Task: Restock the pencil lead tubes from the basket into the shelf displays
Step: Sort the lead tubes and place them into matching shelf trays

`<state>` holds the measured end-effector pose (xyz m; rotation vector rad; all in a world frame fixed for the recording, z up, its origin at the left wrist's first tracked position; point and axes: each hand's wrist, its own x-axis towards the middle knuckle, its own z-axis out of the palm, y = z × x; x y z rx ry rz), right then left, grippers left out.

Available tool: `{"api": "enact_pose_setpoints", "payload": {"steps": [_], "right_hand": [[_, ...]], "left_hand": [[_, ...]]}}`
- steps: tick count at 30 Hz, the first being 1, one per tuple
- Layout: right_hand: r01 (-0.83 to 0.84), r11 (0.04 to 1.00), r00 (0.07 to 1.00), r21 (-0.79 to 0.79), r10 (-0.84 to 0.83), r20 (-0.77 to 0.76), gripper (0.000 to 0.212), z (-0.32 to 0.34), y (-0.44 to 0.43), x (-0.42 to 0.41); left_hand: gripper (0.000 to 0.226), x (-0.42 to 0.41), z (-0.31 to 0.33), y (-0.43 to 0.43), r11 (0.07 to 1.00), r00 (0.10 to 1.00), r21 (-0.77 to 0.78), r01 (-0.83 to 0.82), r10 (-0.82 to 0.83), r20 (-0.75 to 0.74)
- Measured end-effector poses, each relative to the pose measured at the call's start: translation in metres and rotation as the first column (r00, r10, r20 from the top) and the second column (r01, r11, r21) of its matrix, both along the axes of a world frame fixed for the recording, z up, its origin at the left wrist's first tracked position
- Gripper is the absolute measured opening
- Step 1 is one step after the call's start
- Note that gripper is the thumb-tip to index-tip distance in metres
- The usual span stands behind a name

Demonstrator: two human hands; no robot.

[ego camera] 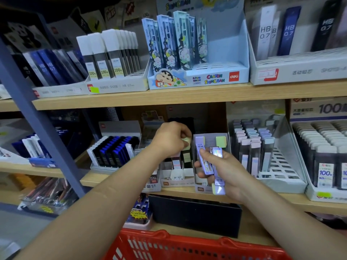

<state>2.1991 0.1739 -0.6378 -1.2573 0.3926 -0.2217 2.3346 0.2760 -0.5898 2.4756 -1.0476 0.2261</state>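
My left hand (171,138) pinches the pale yellow cap of a dark lead tube (186,155) that stands in the small white display box (177,180) on the middle shelf. My right hand (223,169) grips a bundle of lilac-capped lead tubes (206,162) in front of the grey display box (212,140), which holds a lilac-capped and a green-capped tube at its back. The red basket (187,246) sits at the bottom edge of the view, below my arms; what it holds is hidden.
Other displays crowd the shelves: blue-capped tubes (114,152) at left, pastel tubes (259,152) and a 100-count box (326,166) at right, a cartoon display (197,76) above. A black box (195,212) stands below. A blue shelf post (35,113) runs diagonally at left.
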Motion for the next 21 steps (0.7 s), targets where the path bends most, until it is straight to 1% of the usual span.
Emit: {"api": "enact_pose_setpoints", "payload": {"steps": [3, 5, 7, 8, 10, 12, 14, 16, 18, 21], "right_hand": [[-0.021, 1.000, 1.000, -0.009, 0.021, 0.002, 0.023, 0.002, 0.001, -0.001], [-0.035, 0.999, 0.999, -0.006, 0.035, 0.003, 0.026, 0.002, 0.001, -0.001], [-0.060, 0.998, 0.998, 0.009, 0.060, 0.011, 0.028, 0.003, 0.002, -0.001], [-0.073, 0.997, 0.997, 0.013, 0.072, 0.012, 0.028, 0.004, 0.002, -0.001], [-0.104, 0.994, 0.995, 0.037, 0.104, 0.006, 0.024, 0.007, 0.004, -0.001], [-0.164, 0.978, 0.986, 0.126, 0.164, 0.007, 0.022, 0.011, 0.006, -0.002], [-0.225, 0.944, 0.974, 0.240, 0.226, 0.025, 0.027, 0.014, 0.007, -0.004], [-0.255, 0.926, 0.966, 0.277, 0.258, 0.026, 0.029, 0.015, 0.007, -0.007], [-0.269, 0.927, 0.961, 0.261, 0.278, 0.006, 0.025, 0.017, 0.008, -0.010], [-0.290, 0.939, 0.956, 0.184, 0.292, 0.021, 0.015, 0.022, 0.012, -0.014]], "left_hand": [[0.018, -0.003, 0.002, 0.007, 0.997, 1.000, -0.074, 0.009, -0.010, -0.011], [0.015, -0.011, 0.005, 0.014, 0.980, 0.999, -0.195, 0.034, -0.038, -0.017], [0.016, -0.023, 0.008, 0.023, 0.950, 0.988, -0.306, 0.062, -0.102, -0.116], [0.017, -0.029, 0.008, 0.027, 0.936, 0.968, -0.342, 0.080, -0.155, -0.199], [0.015, -0.041, 0.007, 0.034, 0.917, 0.888, -0.392, 0.077, -0.242, -0.391], [0.016, -0.048, 0.003, 0.040, 0.881, 0.817, -0.474, 0.010, -0.281, -0.504], [0.014, -0.048, 0.002, 0.046, 0.828, 0.776, -0.557, -0.068, -0.307, -0.551], [0.015, -0.048, 0.002, 0.053, 0.765, 0.733, -0.629, -0.137, -0.349, -0.584], [0.015, -0.050, 0.005, 0.060, 0.709, 0.697, -0.684, -0.173, -0.402, -0.593], [0.016, -0.052, 0.007, 0.068, 0.648, 0.657, -0.733, -0.207, -0.463, -0.595]]}}
